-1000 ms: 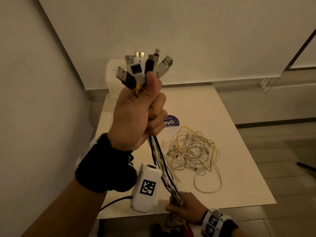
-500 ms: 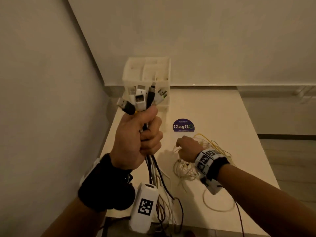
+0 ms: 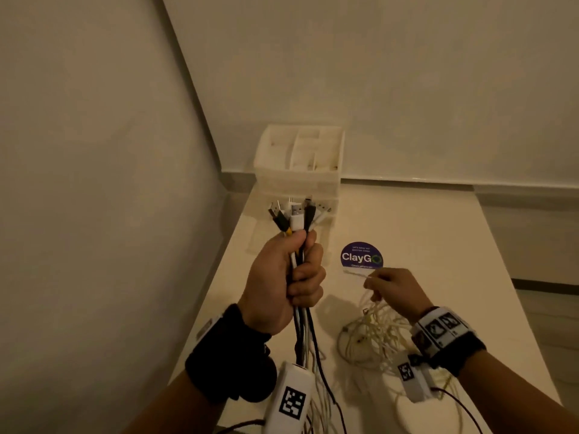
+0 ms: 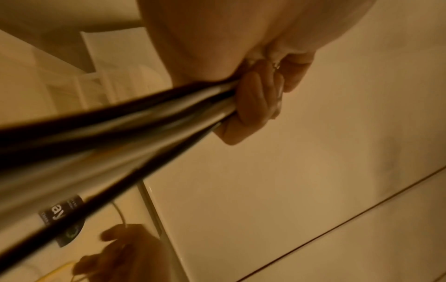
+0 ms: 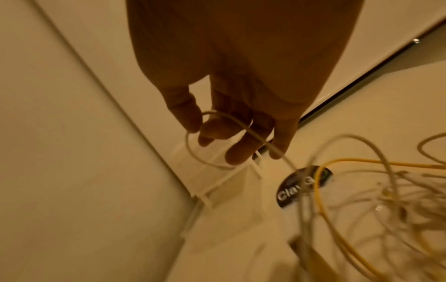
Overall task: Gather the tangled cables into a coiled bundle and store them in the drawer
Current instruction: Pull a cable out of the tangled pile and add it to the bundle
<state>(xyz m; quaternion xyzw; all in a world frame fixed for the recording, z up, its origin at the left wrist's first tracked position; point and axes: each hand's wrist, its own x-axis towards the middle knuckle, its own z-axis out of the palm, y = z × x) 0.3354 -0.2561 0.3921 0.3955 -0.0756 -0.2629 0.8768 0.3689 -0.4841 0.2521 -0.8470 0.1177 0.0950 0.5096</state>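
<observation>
My left hand [image 3: 289, 277] grips a bunch of black and white cables [image 3: 302, 333] upright above the table's left side. Their USB plugs [image 3: 296, 216] stick up out of my fist. The left wrist view shows my fingers [image 4: 251, 99] curled round these cables [image 4: 120, 124]. My right hand [image 3: 391, 288] hovers over the tangle of white and yellow cables [image 3: 376, 336] and pinches one thin white cable [image 5: 231, 122], which loops across its fingers [image 5: 239, 152]. The white drawer unit [image 3: 300, 158] stands in the back left corner; I cannot tell whether a drawer is pulled out.
A round purple ClayGo sticker [image 3: 362, 256] lies on the white table [image 3: 438, 245] between the drawer unit and the tangle. Walls close in on the left and at the back. The table's right edge [image 3: 513, 292] drops to the floor.
My right hand left the hanging cables at the table's front edge, reached the tangle and lifted a white strand. My left hand sank lower with its bunch.
</observation>
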